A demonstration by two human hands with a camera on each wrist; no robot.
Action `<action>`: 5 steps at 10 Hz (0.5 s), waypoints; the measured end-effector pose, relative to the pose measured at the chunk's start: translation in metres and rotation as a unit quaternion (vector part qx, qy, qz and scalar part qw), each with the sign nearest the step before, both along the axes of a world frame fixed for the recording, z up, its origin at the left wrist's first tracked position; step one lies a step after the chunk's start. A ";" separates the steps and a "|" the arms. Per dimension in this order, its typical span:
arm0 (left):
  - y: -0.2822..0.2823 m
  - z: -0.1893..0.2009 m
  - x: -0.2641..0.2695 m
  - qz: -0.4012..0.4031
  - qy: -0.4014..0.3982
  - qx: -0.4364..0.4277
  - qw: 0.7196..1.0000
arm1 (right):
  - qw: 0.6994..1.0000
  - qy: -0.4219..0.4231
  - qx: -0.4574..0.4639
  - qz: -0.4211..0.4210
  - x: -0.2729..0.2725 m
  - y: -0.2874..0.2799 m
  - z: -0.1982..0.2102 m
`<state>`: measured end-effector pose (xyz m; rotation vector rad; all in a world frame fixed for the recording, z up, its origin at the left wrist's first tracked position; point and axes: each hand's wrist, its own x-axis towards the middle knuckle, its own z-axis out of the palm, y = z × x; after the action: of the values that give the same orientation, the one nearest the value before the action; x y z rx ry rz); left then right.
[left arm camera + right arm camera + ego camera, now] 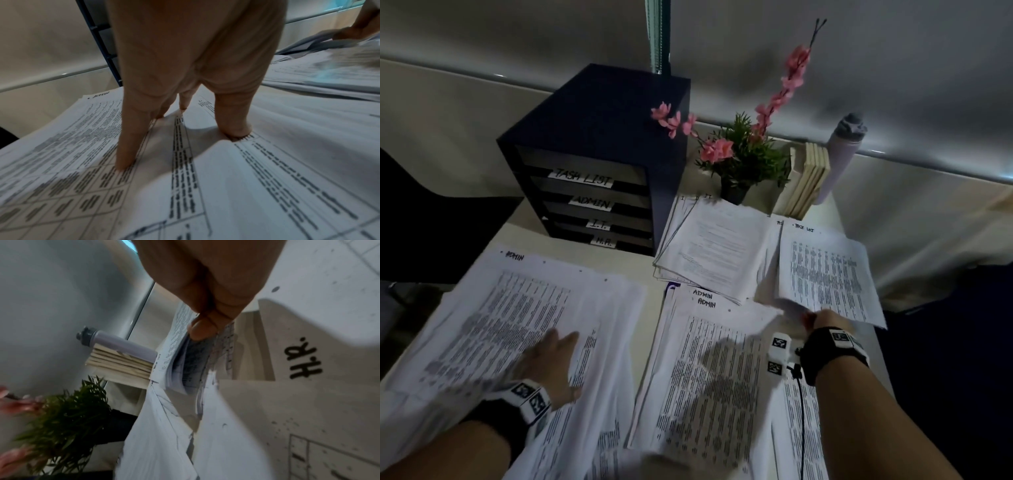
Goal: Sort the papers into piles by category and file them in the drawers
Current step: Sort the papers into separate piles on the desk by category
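Two hands sorting papers before a labelled drawer unit [599,164].
Left hand [548,359] presses flat, fingers straight, on an ADMIN pile [524,325]; right hand [816,318] pinches a task-list sheaf [825,274].

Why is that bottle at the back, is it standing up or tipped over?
Standing, though leaning. The bottle rests cap-up against the books, tilted toward them.

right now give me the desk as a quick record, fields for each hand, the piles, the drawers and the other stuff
left hand: left hand lies flat, straight fingers pressing the big left pile of printed sheets marked ADMIN
right hand: right hand pinches the near edge of a thin sheaf of white printed sheets marked TASK LIST, lifted at the desk's right
other piles: centre pile marked ADMIN; fanned white pile behind it
drawers: dark blue drawer unit, labels TASK LIST, ADMIN, I.T., H.R.
other: potted plant with pink flowers, cream books, lilac bottle
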<state>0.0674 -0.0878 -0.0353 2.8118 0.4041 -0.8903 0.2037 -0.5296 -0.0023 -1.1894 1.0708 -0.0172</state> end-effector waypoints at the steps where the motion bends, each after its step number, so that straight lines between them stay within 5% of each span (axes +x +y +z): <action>1: -0.001 -0.001 -0.001 0.013 -0.006 -0.008 1.000 | 0.999 0.016 0.033 0.013 0.011 0.002 -0.008; 5: 0.005 0.007 -0.002 0.037 -0.018 -0.051 0.998 | 0.999 0.009 -0.031 0.021 0.005 0.019 0.005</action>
<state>0.0656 -0.0832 -0.0279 2.6973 0.4424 -0.8185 0.2091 -0.5102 0.0024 -1.2689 1.0669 -0.0068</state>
